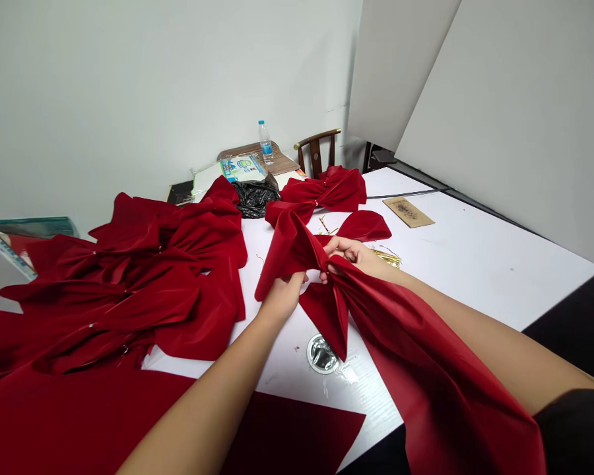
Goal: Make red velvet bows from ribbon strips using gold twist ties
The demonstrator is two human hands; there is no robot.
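Note:
A long red cloth [406, 330] is gathered into a narrow pinch over the white table, its folds spreading out on both sides. At the left of the gather, my left hand [284, 293] holds the cloth, with its fingers partly hidden behind the folds. My right hand [354, 256] is closed on the gathered middle, thumb and fingers pressed together there. One end of the cloth hangs toward the bottom right, over my right forearm. A bundle of gold ties [387, 257] lies just beyond my right hand.
Gathered red cloths [143, 277] are piled at the left; more [327, 191] lie at the back. A flat red sheet [297, 429] covers the near edge. Also on the white table [475, 257] are a cardboard piece [408, 212], a black bag [255, 198] and a round grommet [321, 354]. A bottle [266, 144] stands behind.

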